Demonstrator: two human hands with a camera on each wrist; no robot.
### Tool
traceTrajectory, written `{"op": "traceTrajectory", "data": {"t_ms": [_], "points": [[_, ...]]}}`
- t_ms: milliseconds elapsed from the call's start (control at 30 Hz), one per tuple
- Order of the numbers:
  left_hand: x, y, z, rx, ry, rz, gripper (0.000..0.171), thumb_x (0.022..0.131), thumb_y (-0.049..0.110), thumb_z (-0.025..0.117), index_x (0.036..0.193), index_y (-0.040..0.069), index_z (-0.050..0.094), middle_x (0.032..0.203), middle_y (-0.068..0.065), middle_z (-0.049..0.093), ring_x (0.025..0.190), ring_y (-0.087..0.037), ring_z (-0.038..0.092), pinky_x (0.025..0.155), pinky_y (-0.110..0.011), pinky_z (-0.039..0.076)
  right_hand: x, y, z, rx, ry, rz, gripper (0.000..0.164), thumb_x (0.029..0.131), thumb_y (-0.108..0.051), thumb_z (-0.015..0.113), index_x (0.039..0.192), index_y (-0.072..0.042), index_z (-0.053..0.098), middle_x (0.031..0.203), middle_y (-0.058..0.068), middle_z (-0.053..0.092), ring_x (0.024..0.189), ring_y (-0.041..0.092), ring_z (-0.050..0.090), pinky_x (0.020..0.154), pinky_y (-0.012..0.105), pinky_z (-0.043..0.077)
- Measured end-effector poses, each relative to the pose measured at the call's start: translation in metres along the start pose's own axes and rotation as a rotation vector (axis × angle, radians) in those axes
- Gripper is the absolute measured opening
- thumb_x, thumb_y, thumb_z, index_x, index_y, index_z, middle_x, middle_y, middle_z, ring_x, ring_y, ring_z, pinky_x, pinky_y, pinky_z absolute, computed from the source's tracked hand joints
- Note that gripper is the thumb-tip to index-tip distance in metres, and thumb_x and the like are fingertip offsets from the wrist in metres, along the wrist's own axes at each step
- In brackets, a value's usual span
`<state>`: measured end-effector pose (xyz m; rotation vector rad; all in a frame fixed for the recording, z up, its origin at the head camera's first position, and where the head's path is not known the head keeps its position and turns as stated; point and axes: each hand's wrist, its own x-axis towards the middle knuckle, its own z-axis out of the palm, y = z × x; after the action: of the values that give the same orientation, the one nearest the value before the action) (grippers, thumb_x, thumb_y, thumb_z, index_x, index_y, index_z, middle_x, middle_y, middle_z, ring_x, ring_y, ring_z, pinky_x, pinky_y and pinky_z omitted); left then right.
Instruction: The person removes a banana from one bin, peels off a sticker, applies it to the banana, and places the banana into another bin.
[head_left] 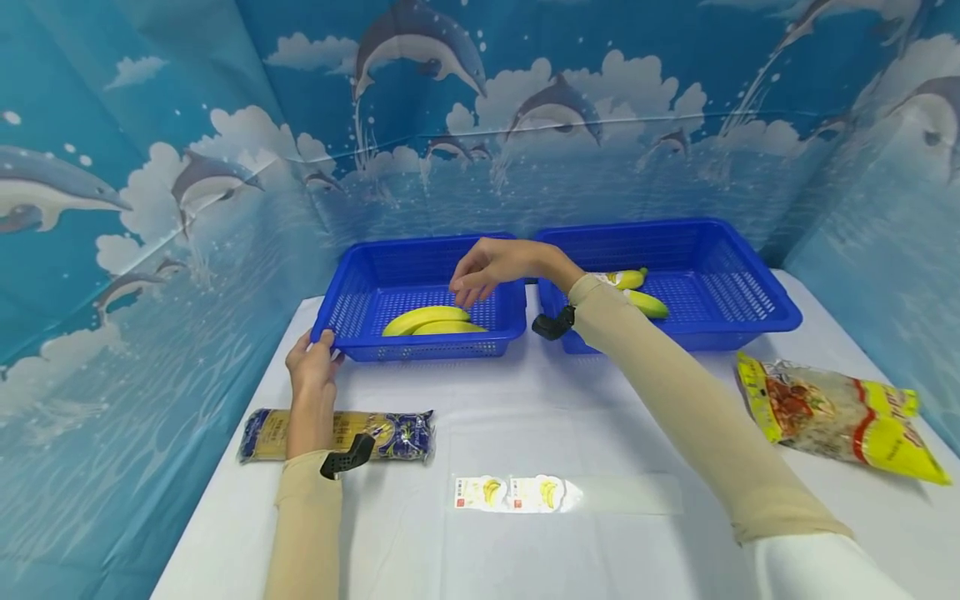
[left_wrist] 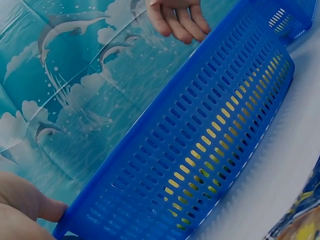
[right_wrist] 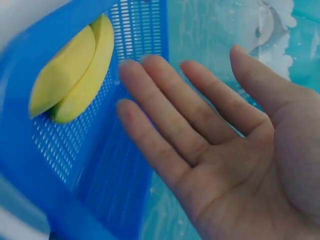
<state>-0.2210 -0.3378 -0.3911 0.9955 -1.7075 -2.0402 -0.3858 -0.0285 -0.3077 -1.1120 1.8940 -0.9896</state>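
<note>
My left hand (head_left: pixel 311 367) grips the front left corner of a blue plastic basket (head_left: pixel 435 343), thumb on the rim. Two yellow bananas (head_left: pixel 426 318) lie side by side along the basket's front wall; in the left wrist view, their yellow shows through the slots. My right hand (head_left: pixel 491 265) hovers above the same basket's right side. Its palm and fingers (right_wrist: pixel 170 112) are empty in the right wrist view, the fingers extended and slightly bent, apart from the bananas (right_wrist: pixel 82 70).
To the right stands a second blue basket (head_left: pixel 738 321) with bananas (head_left: pixel 647 305), partly behind my right forearm. A packet of noodles (head_left: pixel 352 429) lies under my left forearm. Banana-printed labels on a clear strip (head_left: pixel 517 493) lie in front; a yellow food bag (head_left: pixel 840 417) lies right.
</note>
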Motion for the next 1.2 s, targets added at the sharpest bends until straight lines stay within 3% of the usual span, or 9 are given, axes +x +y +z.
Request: {"op": "traceTrajectory", "data": {"t_ms": [333, 433, 533, 633, 700, 800, 933, 1067, 1200], "points": [[0.003, 0.002, 0.000, -0.002, -0.011, 0.010, 0.052, 0.115, 0.017, 0.051, 0.166, 0.009, 0.041, 0.161, -0.014, 0.053, 0.143, -0.023, 0.057, 0.118, -0.036, 0.049, 0.049, -0.001, 0.009, 0.068, -0.191, 0.230, 0.064, 0.118, -0.045, 0.038, 0.146, 0.009, 0.058, 0.132, 0.025, 0.073, 0.123, 0.038, 0.071, 0.116, 0.056, 0.049], [0.003, 0.002, -0.001, 0.017, -0.012, 0.014, 0.052, 0.115, 0.017, 0.051, 0.165, 0.009, 0.043, 0.160, -0.014, 0.054, 0.143, -0.022, 0.058, 0.118, -0.036, 0.049, 0.060, 0.000, 0.013, 0.053, -0.240, 0.328, 0.072, 0.118, -0.053, 0.030, 0.150, 0.007, 0.055, 0.141, 0.023, 0.068, 0.131, 0.036, 0.067, 0.118, 0.052, 0.049], [0.004, 0.003, -0.001, 0.033, -0.006, 0.015, 0.052, 0.115, 0.018, 0.051, 0.165, 0.009, 0.042, 0.161, -0.014, 0.053, 0.143, -0.022, 0.057, 0.118, -0.036, 0.048, 0.066, -0.002, 0.016, 0.018, -0.242, 0.370, 0.075, 0.117, -0.056, 0.025, 0.155, 0.002, 0.052, 0.157, 0.018, 0.057, 0.147, 0.032, 0.054, 0.121, 0.046, 0.045], [0.004, 0.003, -0.001, 0.034, -0.004, 0.010, 0.053, 0.115, 0.020, 0.052, 0.166, 0.010, 0.042, 0.163, -0.013, 0.052, 0.145, -0.022, 0.056, 0.119, -0.037, 0.047, 0.069, -0.002, 0.014, 0.006, -0.190, 0.344, 0.074, 0.117, -0.055, 0.023, 0.159, 0.000, 0.048, 0.168, 0.016, 0.044, 0.158, 0.030, 0.039, 0.125, 0.045, 0.040], [0.005, 0.004, -0.001, 0.036, -0.002, 0.005, 0.053, 0.115, 0.020, 0.052, 0.166, 0.010, 0.041, 0.163, -0.013, 0.051, 0.145, -0.022, 0.056, 0.119, -0.037, 0.047, 0.070, -0.001, 0.010, 0.004, -0.134, 0.310, 0.071, 0.118, -0.052, 0.023, 0.159, 0.001, 0.048, 0.170, 0.018, 0.041, 0.159, 0.031, 0.036, 0.126, 0.046, 0.039], [0.006, 0.003, -0.002, 0.026, -0.004, 0.009, 0.053, 0.115, 0.019, 0.052, 0.165, 0.009, 0.042, 0.162, -0.014, 0.053, 0.144, -0.022, 0.057, 0.119, -0.037, 0.047, 0.071, 0.002, 0.003, 0.027, -0.052, 0.254, 0.065, 0.119, -0.047, 0.030, 0.156, 0.002, 0.051, 0.166, 0.022, 0.045, 0.155, 0.033, 0.043, 0.125, 0.049, 0.040], [0.008, 0.003, -0.003, 0.004, -0.006, 0.023, 0.051, 0.114, 0.016, 0.053, 0.164, 0.007, 0.044, 0.159, -0.015, 0.055, 0.142, -0.023, 0.058, 0.119, -0.038, 0.048, 0.074, 0.007, -0.006, 0.020, 0.062, 0.159, 0.049, 0.117, -0.033, 0.049, 0.150, 0.002, 0.058, 0.157, 0.026, 0.054, 0.145, 0.039, 0.054, 0.120, 0.054, 0.045], [0.011, 0.002, -0.003, -0.007, -0.009, 0.021, 0.051, 0.114, 0.016, 0.053, 0.163, 0.006, 0.045, 0.158, -0.016, 0.056, 0.141, -0.023, 0.059, 0.118, -0.038, 0.049, 0.077, 0.014, -0.009, -0.002, 0.184, 0.087, 0.035, 0.109, -0.014, 0.066, 0.139, 0.004, 0.066, 0.144, 0.027, 0.065, 0.134, 0.042, 0.062, 0.114, 0.054, 0.051], [0.012, 0.002, -0.002, -0.004, -0.011, 0.016, 0.051, 0.114, 0.016, 0.053, 0.164, 0.007, 0.044, 0.158, -0.016, 0.056, 0.141, -0.023, 0.059, 0.118, -0.037, 0.049, 0.083, 0.022, -0.009, -0.020, 0.279, 0.053, 0.032, 0.099, 0.001, 0.076, 0.130, 0.007, 0.072, 0.135, 0.027, 0.070, 0.125, 0.038, 0.068, 0.109, 0.051, 0.055]]}}
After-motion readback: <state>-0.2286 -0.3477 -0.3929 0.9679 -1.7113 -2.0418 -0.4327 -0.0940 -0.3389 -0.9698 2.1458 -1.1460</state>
